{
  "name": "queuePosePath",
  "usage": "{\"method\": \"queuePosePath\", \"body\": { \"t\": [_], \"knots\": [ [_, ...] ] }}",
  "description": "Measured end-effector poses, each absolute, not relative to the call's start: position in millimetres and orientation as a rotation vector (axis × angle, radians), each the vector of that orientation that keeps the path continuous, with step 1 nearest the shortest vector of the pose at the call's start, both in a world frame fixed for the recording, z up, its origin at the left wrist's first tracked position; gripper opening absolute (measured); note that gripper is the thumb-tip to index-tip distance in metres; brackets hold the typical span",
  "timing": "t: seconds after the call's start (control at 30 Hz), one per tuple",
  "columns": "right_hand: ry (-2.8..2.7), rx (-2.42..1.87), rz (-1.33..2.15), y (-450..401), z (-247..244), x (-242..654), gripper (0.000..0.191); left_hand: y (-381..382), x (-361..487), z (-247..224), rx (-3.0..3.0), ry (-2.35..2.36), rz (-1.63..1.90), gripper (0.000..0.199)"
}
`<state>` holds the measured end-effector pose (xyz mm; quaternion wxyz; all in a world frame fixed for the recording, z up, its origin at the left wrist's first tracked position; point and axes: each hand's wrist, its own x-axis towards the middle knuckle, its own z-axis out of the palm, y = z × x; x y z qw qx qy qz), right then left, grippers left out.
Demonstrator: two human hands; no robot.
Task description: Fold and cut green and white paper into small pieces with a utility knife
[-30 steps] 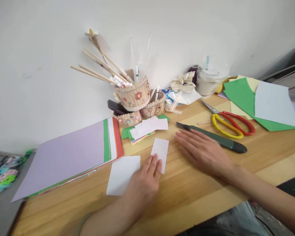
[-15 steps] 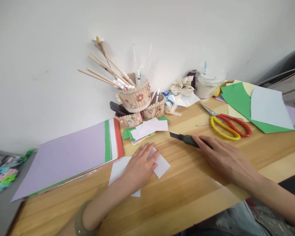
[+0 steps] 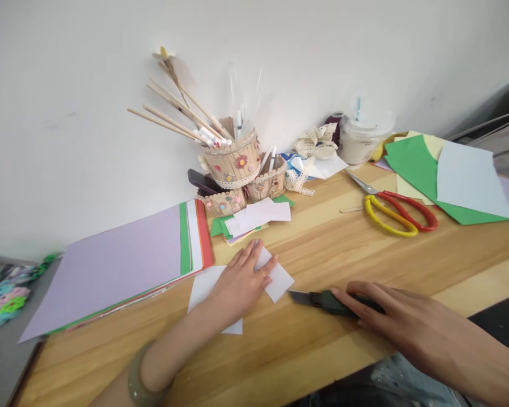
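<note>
My left hand point(image 3: 242, 278) lies flat with its fingers stretched over a pale sheet of paper point(image 3: 276, 281), pressing it to the table. One corner of the sheet shows right of the fingers, and another part of pale paper point(image 3: 205, 284) shows left of the wrist; whether they are one piece is hidden. My right hand point(image 3: 375, 314) is closed around the dark green handle of a utility knife point(image 3: 337, 303). Its blade is out and points left, close to the lower right corner of the paper, low over the table.
Scissors point(image 3: 392, 212) with red and yellow handles lie at the right. Beyond are green paper point(image 3: 415, 164) and a lidded cup point(image 3: 362, 138). Paper strips point(image 3: 258, 215) sit before the decorated pen holder point(image 3: 233, 164). Stacked coloured sheets point(image 3: 123, 265) cover the left of the wooden table point(image 3: 254, 370).
My right hand has moved the utility knife down toward me, from beside the paper strips to near the sheet's lower corner. My left hand stays on the paper.
</note>
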<state>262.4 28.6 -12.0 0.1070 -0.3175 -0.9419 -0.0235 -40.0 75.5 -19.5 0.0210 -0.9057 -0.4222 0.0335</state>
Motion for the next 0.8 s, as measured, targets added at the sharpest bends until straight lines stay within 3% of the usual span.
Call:
{"method": "queuePosePath", "body": {
  "t": [0.8],
  "knots": [
    [-2.735, -1.006, -0.081, 24.5, -12.5, 259.7, 0.06, 75.2, -44.5, -26.2, -2.79, -1.234, -0.021, 0.041]
  ]
}}
